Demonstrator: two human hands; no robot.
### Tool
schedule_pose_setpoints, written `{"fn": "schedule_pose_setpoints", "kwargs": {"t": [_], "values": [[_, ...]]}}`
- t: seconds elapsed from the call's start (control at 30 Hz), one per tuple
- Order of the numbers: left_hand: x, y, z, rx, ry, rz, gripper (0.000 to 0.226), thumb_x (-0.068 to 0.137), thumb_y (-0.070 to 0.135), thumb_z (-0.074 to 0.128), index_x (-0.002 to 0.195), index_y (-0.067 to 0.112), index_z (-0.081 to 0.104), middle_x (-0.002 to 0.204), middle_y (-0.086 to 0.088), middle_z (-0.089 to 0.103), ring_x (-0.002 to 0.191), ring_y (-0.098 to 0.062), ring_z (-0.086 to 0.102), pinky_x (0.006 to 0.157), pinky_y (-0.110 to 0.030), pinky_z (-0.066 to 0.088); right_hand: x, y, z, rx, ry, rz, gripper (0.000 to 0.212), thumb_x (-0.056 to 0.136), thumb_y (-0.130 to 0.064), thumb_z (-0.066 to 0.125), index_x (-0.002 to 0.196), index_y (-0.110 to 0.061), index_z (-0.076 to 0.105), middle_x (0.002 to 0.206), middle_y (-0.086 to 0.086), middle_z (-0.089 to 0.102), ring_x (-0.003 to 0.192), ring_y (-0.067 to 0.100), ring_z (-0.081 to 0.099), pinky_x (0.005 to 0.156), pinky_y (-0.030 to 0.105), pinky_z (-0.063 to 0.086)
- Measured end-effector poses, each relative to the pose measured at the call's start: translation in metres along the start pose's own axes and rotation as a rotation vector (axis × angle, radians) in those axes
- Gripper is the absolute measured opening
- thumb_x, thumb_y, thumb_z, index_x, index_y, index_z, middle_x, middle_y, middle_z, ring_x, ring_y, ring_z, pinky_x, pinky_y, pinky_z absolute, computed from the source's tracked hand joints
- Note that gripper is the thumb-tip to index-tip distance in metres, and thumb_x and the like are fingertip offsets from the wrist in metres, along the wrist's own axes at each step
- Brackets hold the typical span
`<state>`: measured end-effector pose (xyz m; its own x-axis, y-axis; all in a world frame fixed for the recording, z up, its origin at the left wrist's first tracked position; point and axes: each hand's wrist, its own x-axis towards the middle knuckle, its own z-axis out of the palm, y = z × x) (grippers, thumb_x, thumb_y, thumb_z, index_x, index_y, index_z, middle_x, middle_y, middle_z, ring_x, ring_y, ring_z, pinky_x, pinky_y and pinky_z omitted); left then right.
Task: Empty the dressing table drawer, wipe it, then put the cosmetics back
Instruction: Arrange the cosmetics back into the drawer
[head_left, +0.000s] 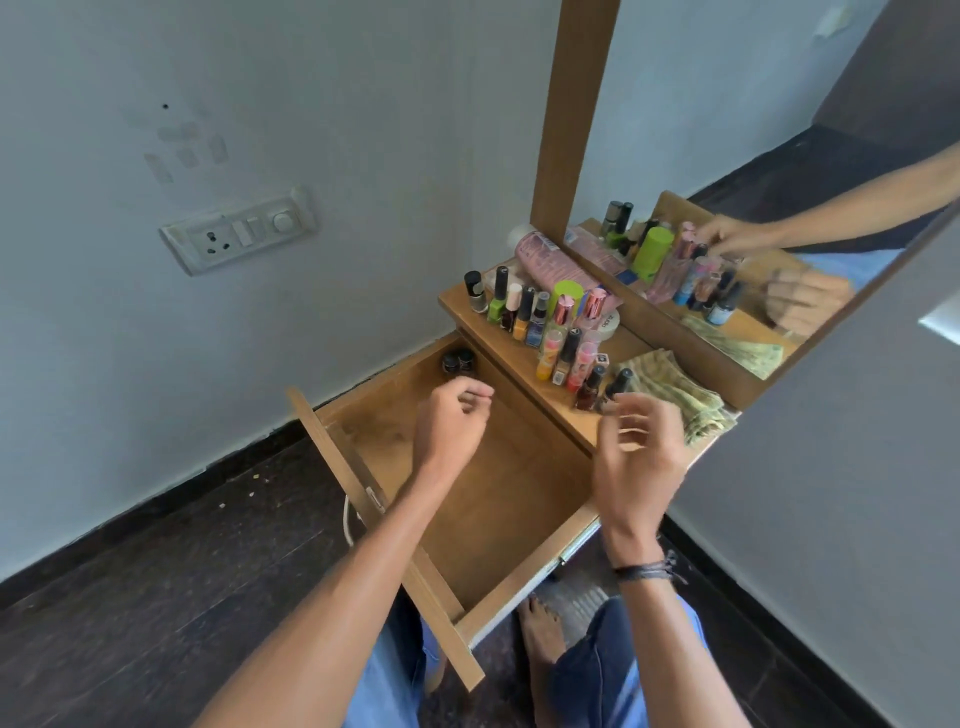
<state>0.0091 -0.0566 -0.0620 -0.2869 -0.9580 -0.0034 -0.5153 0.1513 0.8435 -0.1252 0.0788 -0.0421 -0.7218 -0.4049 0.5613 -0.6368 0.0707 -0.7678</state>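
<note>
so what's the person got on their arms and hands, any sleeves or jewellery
Both forearms are bare, with no sleeves in view. The right hand has a dark band of thin cords around its wrist, with a loose end or knot sticking out at the side. The left hand and its wrist carry nothing: no watch, bracelet or rings that can be made out. No gloves on either hand.
</note>
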Motion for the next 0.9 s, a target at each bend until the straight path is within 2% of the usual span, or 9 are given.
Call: {"fn": "schedule_pose_setpoints", "kwargs": {"t": [0.07, 0.17, 0.2, 0.23, 0.33, 0.4, 0.57, 0.77, 0.9], "values": [[-0.018, 0.014, 0.006, -0.070, -0.037, 0.122, 0.016, 0.090, 0.012, 0.068, 0.100, 0.022, 0.075, 0.092, 0.014, 0.073, 0.082, 0.003, 0.066, 0.067, -0.015, 0.055, 0.012, 0.007, -0.011, -0.008, 0.036, 0.122, 0.022, 0.087, 0.002, 0.067, 0.104, -0.012, 0.062, 0.102, 0.002, 0.061, 0.080, 0.020, 0.063, 0.072, 0.030, 0.055], [-0.033, 0.035, 0.022, -0.114, -0.062, 0.219, 0.020, 0.088, 0.011, 0.069, 0.107, 0.018, 0.074, 0.098, 0.008, 0.074, 0.083, 0.002, 0.068, 0.073, -0.019, 0.058, 0.025, 0.012, -0.015, -0.038, -0.107, 0.211, 0.038, 0.086, -0.001, 0.068, 0.121, -0.012, 0.061, 0.118, 0.003, 0.060, 0.089, 0.012, 0.060, 0.078, 0.005, 0.045], [-0.035, 0.042, 0.028, -0.122, -0.064, 0.233, 0.023, 0.088, 0.012, 0.070, 0.109, 0.017, 0.074, 0.100, 0.007, 0.074, 0.084, 0.002, 0.068, 0.075, -0.019, 0.058, 0.027, 0.013, -0.014, -0.060, -0.168, 0.216, 0.043, 0.086, -0.002, 0.068, 0.127, -0.012, 0.061, 0.122, 0.002, 0.060, 0.094, 0.010, 0.059, 0.081, 0.003, 0.044], [-0.037, 0.047, 0.033, -0.130, -0.072, 0.239, 0.025, 0.088, 0.012, 0.070, 0.113, 0.016, 0.073, 0.103, 0.006, 0.073, 0.085, 0.002, 0.068, 0.076, -0.020, 0.058, 0.028, 0.016, -0.012, -0.082, -0.218, 0.214, 0.047, 0.086, -0.005, 0.069, 0.131, -0.014, 0.060, 0.124, 0.001, 0.060, 0.099, 0.010, 0.059, 0.087, 0.006, 0.046], [-0.040, 0.060, 0.045, -0.142, -0.120, 0.236, 0.034, 0.089, 0.010, 0.070, 0.123, 0.014, 0.069, 0.116, 0.001, 0.072, 0.090, -0.002, 0.068, 0.078, -0.015, 0.057, 0.026, 0.022, -0.005, -0.118, -0.321, 0.222, 0.052, 0.084, -0.013, 0.071, 0.135, -0.018, 0.060, 0.128, 0.001, 0.064, 0.111, 0.019, 0.064, 0.096, 0.041, 0.056], [-0.040, 0.064, 0.051, -0.140, -0.137, 0.226, 0.040, 0.088, 0.008, 0.070, 0.127, 0.014, 0.067, 0.122, -0.001, 0.069, 0.094, -0.004, 0.068, 0.077, -0.012, 0.055, 0.023, 0.022, -0.002, -0.113, -0.340, 0.237, 0.052, 0.084, -0.014, 0.070, 0.134, -0.019, 0.060, 0.129, 0.001, 0.066, 0.113, 0.021, 0.065, 0.096, 0.047, 0.056], [-0.039, 0.068, 0.057, -0.101, -0.136, 0.222, 0.046, 0.087, 0.003, 0.069, 0.132, 0.013, 0.063, 0.120, -0.001, 0.066, 0.101, -0.012, 0.067, 0.082, -0.020, 0.057, 0.024, 0.022, -0.004, -0.092, -0.332, 0.239, 0.045, 0.084, -0.010, 0.072, 0.128, -0.017, 0.065, 0.125, 0.001, 0.069, 0.107, 0.021, 0.068, 0.092, 0.045, 0.057], [-0.041, 0.067, 0.059, -0.034, -0.120, 0.220, 0.039, 0.090, 0.015, 0.070, 0.128, 0.010, 0.065, 0.115, -0.001, 0.061, 0.105, -0.020, 0.063, 0.092, -0.040, 0.056, 0.027, 0.022, -0.012, -0.043, -0.386, 0.226, 0.034, 0.085, -0.007, 0.075, 0.118, -0.015, 0.071, 0.109, -0.002, 0.073, 0.089, 0.011, 0.066, 0.075, 0.019, 0.050], [-0.046, 0.067, 0.053, -0.057, -0.081, 0.233, 0.030, 0.090, 0.019, 0.071, 0.120, 0.012, 0.068, 0.113, -0.003, 0.062, 0.104, -0.021, 0.061, 0.091, -0.039, 0.054, 0.024, 0.024, -0.016, -0.015, -0.426, 0.199, 0.029, 0.085, -0.012, 0.079, 0.112, -0.018, 0.073, 0.100, -0.006, 0.075, 0.083, 0.008, 0.068, 0.074, 0.024, 0.056]]}}
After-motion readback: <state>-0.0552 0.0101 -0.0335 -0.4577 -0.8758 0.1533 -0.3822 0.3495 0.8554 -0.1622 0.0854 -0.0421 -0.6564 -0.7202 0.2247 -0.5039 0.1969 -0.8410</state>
